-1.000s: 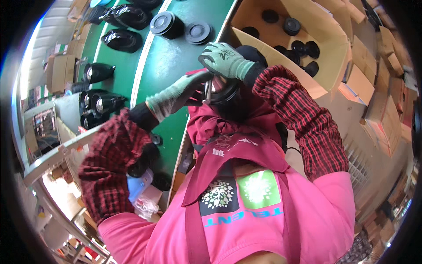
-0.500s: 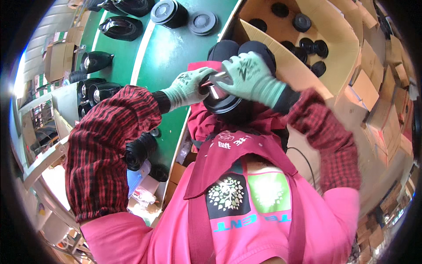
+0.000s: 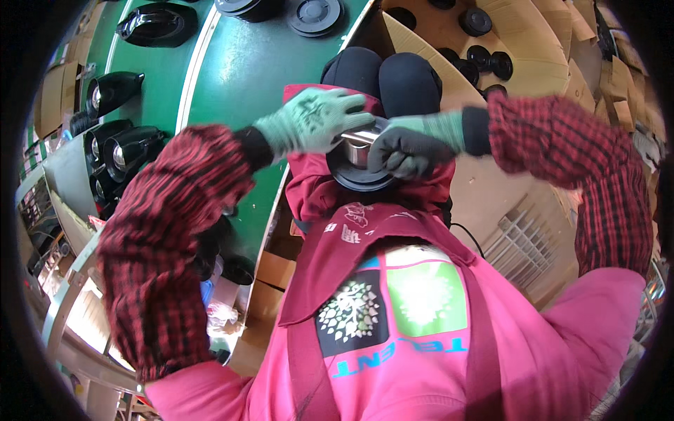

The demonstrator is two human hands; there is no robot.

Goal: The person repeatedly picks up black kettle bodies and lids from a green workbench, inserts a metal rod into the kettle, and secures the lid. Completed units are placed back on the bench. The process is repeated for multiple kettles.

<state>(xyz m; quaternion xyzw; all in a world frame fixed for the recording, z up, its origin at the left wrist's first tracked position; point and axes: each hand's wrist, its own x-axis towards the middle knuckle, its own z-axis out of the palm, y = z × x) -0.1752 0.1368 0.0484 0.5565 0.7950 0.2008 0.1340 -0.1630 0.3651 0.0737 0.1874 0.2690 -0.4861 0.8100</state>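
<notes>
We see, at centre, the right hand, its fingers curled together against the right end of a bright metal bar; blur keeps us from telling whether they clamp it. The left hand reaches along the bar's far side, fingers extended and slightly apart. Below the bar, a short metal cylinder rises from a broad black disc with a stepped, dull rim, over the person's lap. We judge slipping the chief hazard: polished metal gives knitted gloves little edge, and a push from the right, with the left fingers loose, could tip the disc. Soft, folded cloth makes poor support, so the disc could also rock. Around it we note the maroon apron, matt and creased. To the left lies a smooth green table, bearing flat, ringed black lids and a glossy, rounded black shell. To the far right, a cardboard box holds round black pieces.
</notes>
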